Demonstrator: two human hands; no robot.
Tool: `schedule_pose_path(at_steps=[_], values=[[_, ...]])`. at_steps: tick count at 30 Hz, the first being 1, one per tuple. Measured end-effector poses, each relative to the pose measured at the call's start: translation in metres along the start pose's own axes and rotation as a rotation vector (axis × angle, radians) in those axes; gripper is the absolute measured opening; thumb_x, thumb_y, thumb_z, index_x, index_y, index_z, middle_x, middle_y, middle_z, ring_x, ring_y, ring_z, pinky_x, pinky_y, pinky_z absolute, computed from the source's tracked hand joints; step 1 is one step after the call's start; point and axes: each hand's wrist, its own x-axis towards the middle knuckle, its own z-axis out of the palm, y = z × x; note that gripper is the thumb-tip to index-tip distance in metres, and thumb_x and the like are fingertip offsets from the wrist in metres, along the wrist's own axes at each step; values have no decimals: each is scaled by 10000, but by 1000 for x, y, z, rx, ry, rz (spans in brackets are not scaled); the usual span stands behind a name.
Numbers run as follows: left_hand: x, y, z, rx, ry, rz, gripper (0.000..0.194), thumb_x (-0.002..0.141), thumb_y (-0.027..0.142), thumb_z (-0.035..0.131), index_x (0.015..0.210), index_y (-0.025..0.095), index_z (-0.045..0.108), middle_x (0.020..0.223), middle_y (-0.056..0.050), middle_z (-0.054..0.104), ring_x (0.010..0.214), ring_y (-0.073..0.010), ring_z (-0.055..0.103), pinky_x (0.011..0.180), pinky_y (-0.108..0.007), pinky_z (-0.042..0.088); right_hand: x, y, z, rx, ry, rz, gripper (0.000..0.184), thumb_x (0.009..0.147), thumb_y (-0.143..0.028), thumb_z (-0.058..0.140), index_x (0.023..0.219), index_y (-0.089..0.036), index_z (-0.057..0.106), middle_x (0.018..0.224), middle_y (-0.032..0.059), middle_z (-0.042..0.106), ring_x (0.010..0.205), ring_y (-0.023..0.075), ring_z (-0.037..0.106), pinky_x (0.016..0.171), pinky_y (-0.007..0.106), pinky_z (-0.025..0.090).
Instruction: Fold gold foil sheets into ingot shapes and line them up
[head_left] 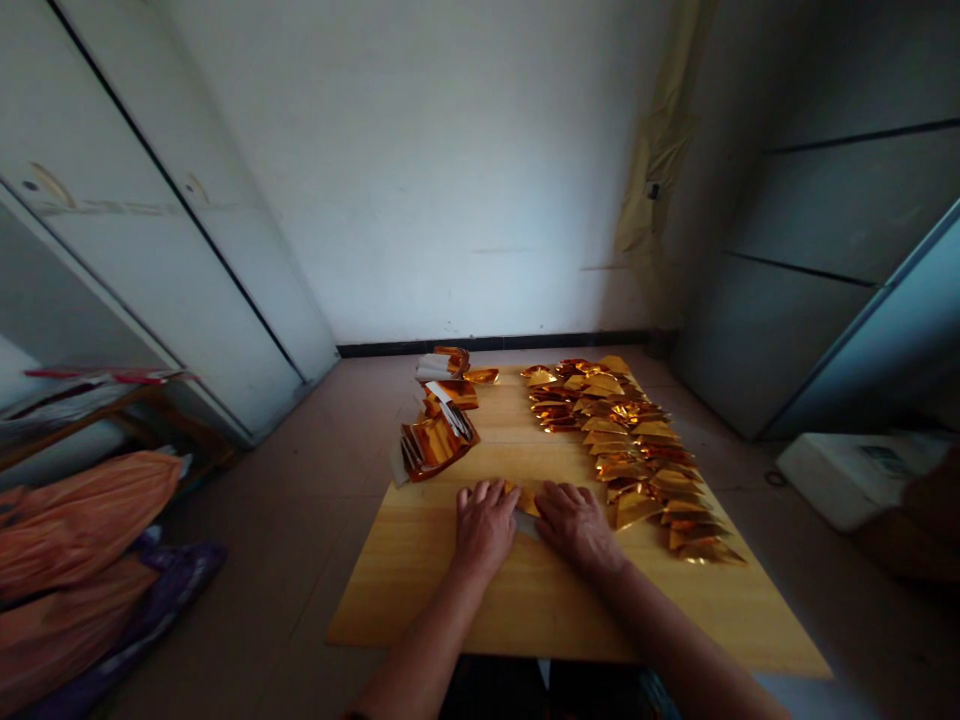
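Observation:
A small sheet of gold foil paper [528,499] lies on the wooden board between my hands, its gold side showing at the top and a pale strip below. My left hand [487,518] presses on its left end with curled fingers. On the right end, my right hand [576,522] bends its fingers over the paper. Both hands hide most of the sheet. Stacks of flat gold foil paper [439,443] rest at the board's left edge. Many folded gold paper pieces [622,440] lie overlapping in rows to the right.
The wooden board [420,580] sits low in front of me. White cabinets [165,200] stand left and a grey cabinet [825,210] right, with a wall behind. Orange cloth [82,520] lies at the left, and a white box [840,480] at the right.

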Motion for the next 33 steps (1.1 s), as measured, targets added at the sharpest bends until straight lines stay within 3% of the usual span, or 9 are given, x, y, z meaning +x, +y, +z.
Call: schedule_pose_path(at_steps=[11, 17, 22, 26, 29, 33], values=[[2, 0, 3, -20, -56, 2, 356, 884, 199, 425, 1198, 299, 557, 1337, -52, 522, 1223, -293, 417, 981, -570, 290, 2, -4, -8, 11, -29, 63, 238, 870, -340, 534, 1085, -268, 610, 1225, 73, 562, 1084, 236, 477, 900, 368, 338], [2, -4, 7, -66, -79, 56, 379, 895, 168, 387, 1224, 303, 518, 1346, -19, 525, 1279, -257, 392, 1052, -588, 225, 5, -7, -10, -9, -67, 89, 230, 865, -355, 536, 1060, -265, 618, 1273, 74, 532, 1109, 246, 471, 889, 377, 357], [2, -6, 10, -76, -75, 44, 374, 891, 166, 397, 1211, 306, 529, 1346, -39, 522, 1288, -260, 388, 1051, -605, 224, 1, -9, -9, -15, -65, 111, 199, 857, -286, 539, 1027, -225, 622, 1184, 84, 578, 1067, 229, 500, 882, 345, 379], [4, -11, 9, -109, -86, 98, 392, 886, 150, 406, 1230, 306, 510, 1355, -36, 516, 1258, -247, 429, 1044, -594, 248, -4, -10, -9, -1, -30, 107, 157, 864, -222, 510, 953, -200, 637, 1125, 91, 601, 1017, 215, 519, 858, 320, 393], [8, -15, 6, -125, -96, 132, 370, 890, 150, 412, 1209, 300, 523, 1342, -30, 529, 1232, -236, 461, 1042, -575, 267, -2, -12, -13, 19, 27, 91, 218, 861, -188, 505, 1045, -206, 619, 1156, 92, 586, 1018, 216, 508, 848, 322, 391], [15, -20, 6, -139, -98, 179, 324, 905, 162, 406, 1162, 294, 552, 1317, -28, 549, 1219, -211, 477, 1057, -539, 268, 7, -13, -18, 94, 10, 28, 190, 878, -174, 487, 991, -229, 630, 1000, 55, 626, 938, 189, 509, 804, 294, 377]])
